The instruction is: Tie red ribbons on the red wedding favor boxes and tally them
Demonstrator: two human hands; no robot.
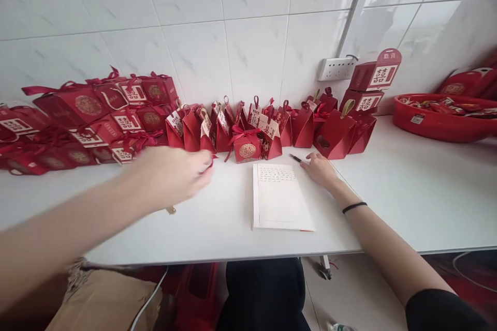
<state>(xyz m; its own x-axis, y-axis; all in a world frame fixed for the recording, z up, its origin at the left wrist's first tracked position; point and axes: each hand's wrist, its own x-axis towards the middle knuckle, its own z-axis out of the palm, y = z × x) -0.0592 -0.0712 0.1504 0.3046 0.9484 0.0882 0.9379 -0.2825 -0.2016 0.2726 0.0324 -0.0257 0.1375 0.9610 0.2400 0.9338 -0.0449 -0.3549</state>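
Note:
My left hand [176,173] reaches across the table, a little blurred, with its fingers curled together. A dark red bit [208,164] shows at its fingertips; what it is I cannot make out. A small gold-coloured piece [171,210] peeks out below that hand. On the right, my right hand [320,169] rests on the table with its fingertips pinching the end of a black pen [295,158]. Between the hands lies an open notebook [281,201] with several lines of handwriting at the top of the page. Nearest my left hand stands a red gift box [247,146] with a ribbon bow.
Stacked red gift boxes [85,106] fill the left of the white table [411,196]. Several triangular red boxes [303,126] line the back. At the far right sits a red basin [438,119] of wrapped sweets. A power strip [337,69] is on the tiled wall.

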